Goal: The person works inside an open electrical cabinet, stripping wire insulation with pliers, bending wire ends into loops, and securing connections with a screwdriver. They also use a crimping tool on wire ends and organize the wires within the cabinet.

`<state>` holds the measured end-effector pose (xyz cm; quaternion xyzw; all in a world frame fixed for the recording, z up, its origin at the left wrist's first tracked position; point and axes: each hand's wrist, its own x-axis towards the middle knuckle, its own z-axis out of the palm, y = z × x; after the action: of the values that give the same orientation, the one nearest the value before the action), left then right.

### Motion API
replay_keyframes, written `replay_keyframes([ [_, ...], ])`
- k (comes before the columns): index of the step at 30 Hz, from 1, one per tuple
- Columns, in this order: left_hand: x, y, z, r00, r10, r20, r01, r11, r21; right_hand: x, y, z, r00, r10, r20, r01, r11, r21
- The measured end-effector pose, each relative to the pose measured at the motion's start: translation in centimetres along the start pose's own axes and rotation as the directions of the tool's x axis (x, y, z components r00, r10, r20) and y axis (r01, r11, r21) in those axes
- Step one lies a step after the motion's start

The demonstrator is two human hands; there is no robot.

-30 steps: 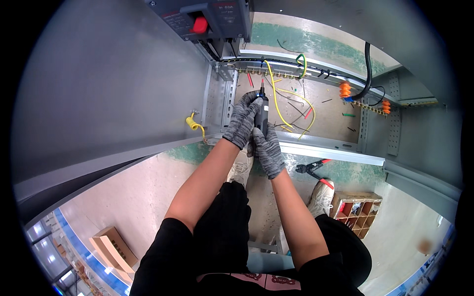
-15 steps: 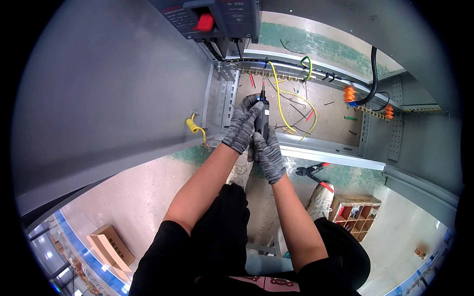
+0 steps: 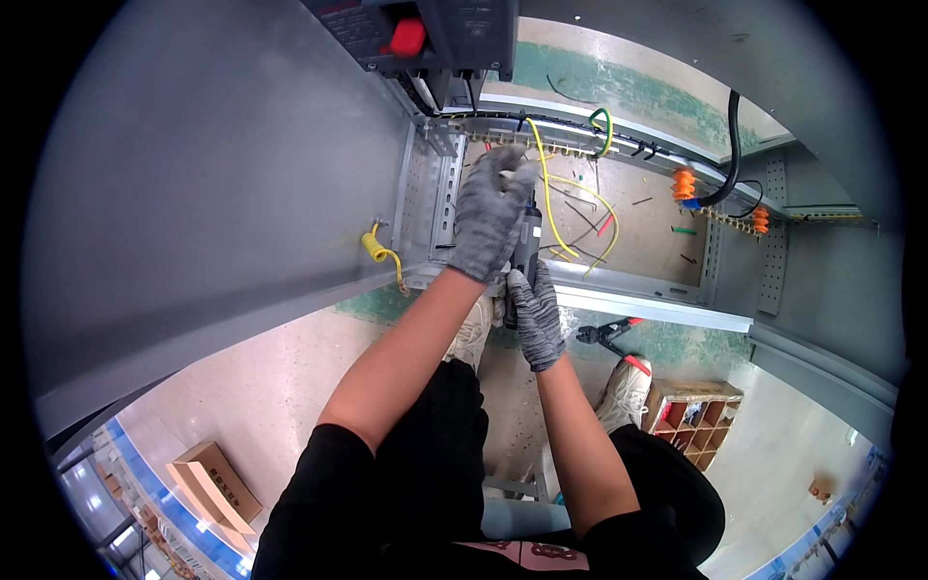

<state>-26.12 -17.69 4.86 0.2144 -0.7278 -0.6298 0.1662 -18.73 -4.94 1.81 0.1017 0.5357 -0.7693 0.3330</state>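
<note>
My right hand [image 3: 537,314], in a grey knitted glove, is wrapped round the lower body of a dark, slim electric screwdriver [image 3: 528,242]. The tool points away from me over the near side of the cabinet base. My left hand [image 3: 488,213], gloved alike, is curled at the tool's front end with its fingers bent together. Those fingers cover the bit, and whatever they pinch is hidden. Just right of the tool hangs a loose yellow wire [image 3: 548,198], and a perforated brass-coloured strip [image 3: 570,151] runs along the rail behind.
A grey panel [image 3: 222,174] walls the left side. A breaker with a red handle [image 3: 407,39] overhangs the top. Wire scraps lie on the floor inside the frame. Orange insulators [image 3: 683,184] stand right. Red-handled cutters [image 3: 609,335] and a compartment box [image 3: 691,416] lie near my foot.
My left hand has slid forward from the screwdriver's body to its front end, covering the bit that showed before. The right hand and tool have shifted slightly toward me.
</note>
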Motion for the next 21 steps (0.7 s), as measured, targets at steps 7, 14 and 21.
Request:
replay_keyframes([
  [7, 2.7, 3.0, -1.5, 0.961, -0.243, 0.130, 0.263, 0.951, -0.163, -0.9, -1.1, 0.4, 0.999, 0.033, -0.015, -0.034, 0.999, -0.042],
  [14, 2.6, 5.6, -4.3, 0.949, -0.173, 0.265, 0.237, 0.943, -0.233, -0.7, -1.2, 0.3, 1.000, 0.018, 0.026, -0.015, 0.994, -0.111],
  [21, 0.7, 4.6, -3.5, 0.971, 0.069, 0.227, -0.017, 0.974, -0.226, -0.3, -1.3, 0.3, 0.999, -0.032, 0.014, 0.033, 0.992, -0.119],
])
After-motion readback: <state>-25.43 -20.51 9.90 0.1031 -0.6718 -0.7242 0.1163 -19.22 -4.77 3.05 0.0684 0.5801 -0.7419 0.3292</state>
